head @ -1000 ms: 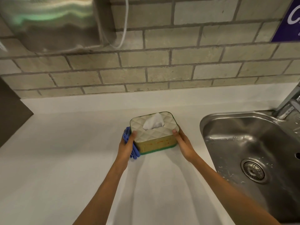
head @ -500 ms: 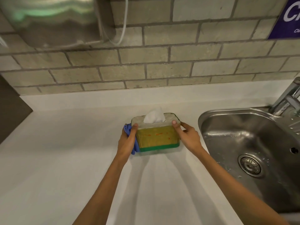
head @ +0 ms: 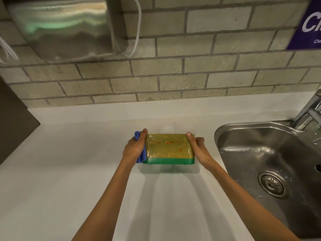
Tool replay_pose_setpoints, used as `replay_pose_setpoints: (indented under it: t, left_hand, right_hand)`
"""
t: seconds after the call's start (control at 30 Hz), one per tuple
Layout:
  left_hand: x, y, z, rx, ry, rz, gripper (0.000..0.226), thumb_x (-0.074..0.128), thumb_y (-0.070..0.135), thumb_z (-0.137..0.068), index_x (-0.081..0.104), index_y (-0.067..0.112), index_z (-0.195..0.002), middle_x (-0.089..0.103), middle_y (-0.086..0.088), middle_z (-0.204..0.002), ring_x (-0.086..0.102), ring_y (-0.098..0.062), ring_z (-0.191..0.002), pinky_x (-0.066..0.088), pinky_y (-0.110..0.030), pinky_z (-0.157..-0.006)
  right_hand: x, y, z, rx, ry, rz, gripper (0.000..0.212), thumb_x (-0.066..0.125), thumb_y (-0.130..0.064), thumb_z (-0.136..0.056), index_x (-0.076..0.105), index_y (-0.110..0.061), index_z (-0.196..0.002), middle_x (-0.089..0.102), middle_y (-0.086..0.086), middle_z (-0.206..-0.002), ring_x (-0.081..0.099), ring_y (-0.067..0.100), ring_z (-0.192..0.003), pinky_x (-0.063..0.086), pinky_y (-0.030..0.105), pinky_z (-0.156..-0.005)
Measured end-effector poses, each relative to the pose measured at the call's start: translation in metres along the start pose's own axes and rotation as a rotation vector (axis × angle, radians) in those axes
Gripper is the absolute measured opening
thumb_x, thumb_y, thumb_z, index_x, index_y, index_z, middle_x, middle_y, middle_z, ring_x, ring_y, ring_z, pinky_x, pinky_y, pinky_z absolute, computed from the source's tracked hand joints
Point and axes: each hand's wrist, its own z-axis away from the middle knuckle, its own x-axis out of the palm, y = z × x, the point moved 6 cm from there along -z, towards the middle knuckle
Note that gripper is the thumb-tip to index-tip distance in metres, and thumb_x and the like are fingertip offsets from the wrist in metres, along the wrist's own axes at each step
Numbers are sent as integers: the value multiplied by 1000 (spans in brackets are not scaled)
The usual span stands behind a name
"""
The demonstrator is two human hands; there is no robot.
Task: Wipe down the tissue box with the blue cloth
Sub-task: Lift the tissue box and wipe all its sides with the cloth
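The tissue box (head: 168, 148) is tipped back on the white counter (head: 69, 171), so its yellow side with red marks and its green base band face me. Its quilted top and the tissue are turned away, out of sight. My left hand (head: 134, 148) presses the bunched blue cloth (head: 141, 154) against the box's left end, thumb on the upper edge. My right hand (head: 198, 150) grips the right end, thumb on the upper corner.
A steel sink (head: 271, 167) with a drain lies right of the box, with a tap (head: 311, 112) at its back. Behind is a brick wall (head: 173, 66) bearing a metal dispenser (head: 64, 26) and a purple sign (head: 307, 23). A dark panel (head: 13, 122) stands at left.
Both hands have tilted the box backward, away from me. The quilted top and the tissue have rotated out of view, and the yellow side now faces up.
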Motion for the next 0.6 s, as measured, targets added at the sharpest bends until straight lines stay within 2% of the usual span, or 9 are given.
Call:
replay_pose_setpoints:
  t: [0.1,0.13,0.2,0.27,0.33,0.4,0.5,0.57,0.6]
  left_hand:
    - [4,1,-1,30,38,-17,46,35,62,-88,47,22,-68,56,-1,-69,55,-22,-76,40,-33,-78]
    - [5,2,0,43,60,-20,46,34,61,-89,47,22,-69,56,-2,-69,55,-22,-78,39,-32,-77]
    - [5,3,3,91,122,-20,45,34,60,-90,50,20,-77,57,-2,-73,57,-25,-84,37,-31,-76]
    - [6,5,8,190,195,-1,39,38,55,-91,54,20,-99,58,0,-80,61,-29,-94,37,-29,-77]
    - [8,12,21,391,271,-20,46,42,47,-93,49,20,-129,63,-2,-99,60,-29,-107,41,-28,-82]
    - [13,17,38,605,319,-161,62,40,49,-91,36,17,-144,54,-11,-132,48,-29,-123,39,-33,-99]
    - [22,12,52,778,326,-335,72,25,62,-89,35,19,-145,34,-17,-151,29,-33,-138,24,-42,-113]
    - [23,12,54,763,351,-351,70,21,60,-91,42,17,-141,35,-19,-150,31,-39,-138,29,-49,-112]
    - [24,16,55,757,395,-371,64,26,54,-93,47,14,-138,40,-22,-147,37,-42,-134,36,-53,-108]
  right_hand:
    - [10,7,-8,22,-74,-135,60,30,-68,-82,24,-23,-122,49,-13,-100,53,-4,-88,44,11,-63]
    - [12,8,-10,15,-88,-163,61,29,-66,-84,24,-23,-127,50,-13,-101,54,-3,-90,45,12,-66]
    - [14,9,-13,-8,-115,-203,81,33,-72,-76,29,-17,-135,55,-5,-112,58,7,-102,48,24,-87]
    - [17,10,-14,4,-160,-253,91,41,-79,-67,41,-17,-133,59,6,-125,60,18,-112,46,36,-100]
    - [18,8,-14,21,-179,-284,94,49,-80,-57,51,-18,-128,64,7,-122,64,17,-107,50,31,-90]
    - [19,8,-17,30,-179,-315,93,56,-83,-47,60,-22,-116,71,2,-111,69,13,-96,52,25,-80]
    - [19,8,-19,31,-194,-350,90,56,-80,-50,61,-19,-117,72,3,-108,69,16,-97,54,27,-81]
    - [18,7,-19,40,-191,-361,88,55,-73,-54,59,-15,-120,69,9,-115,68,19,-99,54,28,-81]
    - [19,6,-18,42,-193,-358,90,55,-72,-53,57,-14,-122,68,10,-117,67,20,-100,54,28,-81]
